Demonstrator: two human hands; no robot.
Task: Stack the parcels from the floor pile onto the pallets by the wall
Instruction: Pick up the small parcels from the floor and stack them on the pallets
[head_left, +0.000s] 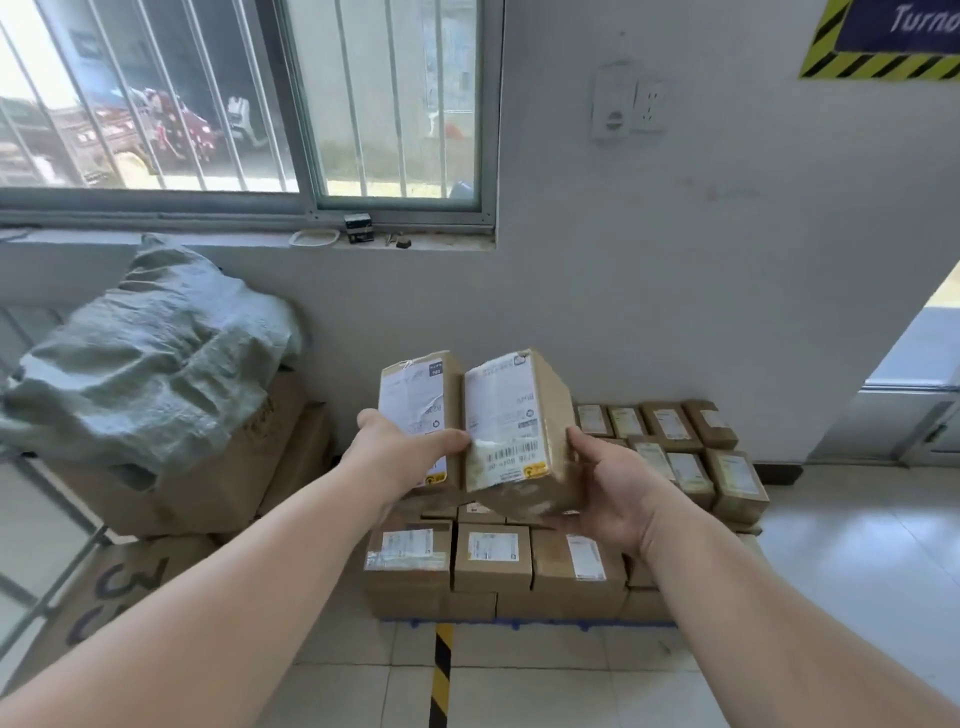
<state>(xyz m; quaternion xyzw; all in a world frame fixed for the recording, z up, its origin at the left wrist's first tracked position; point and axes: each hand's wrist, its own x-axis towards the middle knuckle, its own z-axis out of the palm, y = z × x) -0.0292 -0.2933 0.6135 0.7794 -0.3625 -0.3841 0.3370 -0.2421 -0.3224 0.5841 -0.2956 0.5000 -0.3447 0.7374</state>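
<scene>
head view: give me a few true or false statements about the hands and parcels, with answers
1. The left hand holds the left parcel, the right hand the right parcel. True.
2. The blue pallet is bare. False: stacked parcels cover it.
3. A green sack lies on the big cartons. True.
4. Both held parcels lack labels. False: each carries a white label.
</scene>
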